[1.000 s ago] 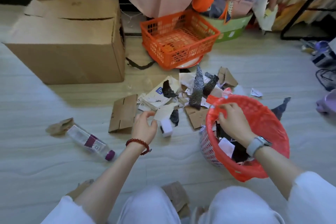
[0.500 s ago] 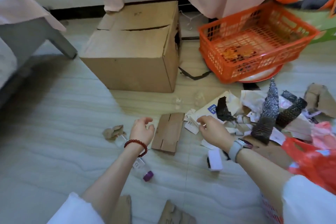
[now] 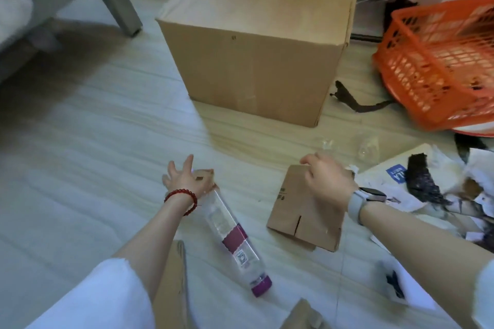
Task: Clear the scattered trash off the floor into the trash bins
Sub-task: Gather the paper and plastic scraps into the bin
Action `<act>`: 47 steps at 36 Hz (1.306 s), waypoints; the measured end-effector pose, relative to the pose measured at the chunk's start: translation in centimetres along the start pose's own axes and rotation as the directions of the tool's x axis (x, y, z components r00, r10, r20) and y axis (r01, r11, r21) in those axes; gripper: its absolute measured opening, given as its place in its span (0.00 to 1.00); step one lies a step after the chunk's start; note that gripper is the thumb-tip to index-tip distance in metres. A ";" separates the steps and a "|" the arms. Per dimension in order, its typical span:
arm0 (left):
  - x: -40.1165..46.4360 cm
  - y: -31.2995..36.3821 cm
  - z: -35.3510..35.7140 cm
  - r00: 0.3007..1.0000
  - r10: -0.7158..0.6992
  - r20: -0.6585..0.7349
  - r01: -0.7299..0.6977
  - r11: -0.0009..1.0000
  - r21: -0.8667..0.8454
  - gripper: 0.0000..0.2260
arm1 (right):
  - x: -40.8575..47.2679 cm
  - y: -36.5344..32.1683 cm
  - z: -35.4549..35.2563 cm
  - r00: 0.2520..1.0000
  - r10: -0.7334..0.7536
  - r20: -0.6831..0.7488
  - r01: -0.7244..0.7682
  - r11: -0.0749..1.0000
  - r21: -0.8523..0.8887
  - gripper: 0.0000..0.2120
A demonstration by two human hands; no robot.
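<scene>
A clear plastic bottle [image 3: 232, 238] with a maroon label and purple cap lies on the floor. My left hand [image 3: 184, 179] hovers with fingers spread over the bottle's base and a crumpled brown cardboard scrap [image 3: 204, 174], holding nothing. A flat cardboard piece [image 3: 302, 219] lies to the right. My right hand [image 3: 328, 181] is on its far end, fingers curled over the far edge. A pile of torn paper and black scraps [image 3: 427, 189] covers the floor at the right. No trash bin shows in this view.
A large closed cardboard box [image 3: 256, 61] stands straight ahead. An orange lattice basket [image 3: 441, 61] sits at the right. A grey furniture leg [image 3: 120, 2] is at the top left. More cardboard pieces [image 3: 171, 288] lie by my knees.
The view swung left and the red-lined bin left the frame. My right hand moved from the paper pile onto the flat cardboard. My left hand reached forward over the bottle's base.
</scene>
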State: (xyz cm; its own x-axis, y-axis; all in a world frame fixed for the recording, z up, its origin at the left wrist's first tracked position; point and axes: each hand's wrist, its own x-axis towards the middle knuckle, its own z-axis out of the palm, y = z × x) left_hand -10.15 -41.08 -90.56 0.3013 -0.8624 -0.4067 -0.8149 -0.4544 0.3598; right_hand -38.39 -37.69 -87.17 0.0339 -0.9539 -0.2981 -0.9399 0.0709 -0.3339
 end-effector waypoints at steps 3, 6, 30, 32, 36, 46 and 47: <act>3.0 -0.5 1.6 0.995 -0.036 0.090 0.025 0.993 0.116 0.32 | 0.2 0.3 1.1 1.000 0.016 0.009 -0.015 0.994 -0.109 0.19; 3.9 -0.5 2.8 0.994 -0.074 0.075 0.059 0.982 0.177 0.25 | 0.3 0.2 1.7 0.998 0.042 0.051 -0.032 0.982 -0.188 0.23; -0.5 7.5 14.0 0.773 0.537 0.338 -0.628 0.722 0.289 0.35 | 6.7 6.3 1.9 0.988 0.086 -0.129 -0.113 0.968 -0.223 0.33; -0.4 7.6 14.1 0.780 0.527 0.338 -0.623 0.708 0.332 0.36 | 8.6 6.8 2.5 0.991 0.136 0.009 -0.129 0.955 -0.266 0.35; -0.5 7.8 14.4 0.795 0.505 0.337 -0.605 0.696 0.386 0.35 | 9.2 7.5 4.3 0.992 0.106 0.063 -0.092 0.976 -0.200 0.30; -0.4 8.2 14.3 0.805 0.464 0.370 -0.591 0.680 0.434 0.35 | 8.7 12.7 -0.8 0.877 0.139 -0.460 -0.191 0.979 -0.068 0.30; -0.4 8.2 14.2 0.806 0.460 0.372 -0.590 0.678 0.439 0.35 | 8.8 13.7 -1.0 0.880 0.212 -0.425 -0.271 0.959 -0.084 0.30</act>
State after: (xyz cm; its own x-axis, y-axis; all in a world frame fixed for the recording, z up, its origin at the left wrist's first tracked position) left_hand -24.02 -41.29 -99.36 -0.3165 -0.8213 -0.4746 -0.9474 0.2983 0.1156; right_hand -51.31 -45.42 -93.46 -0.3138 -0.9483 0.0472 -0.9389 0.3025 -0.1644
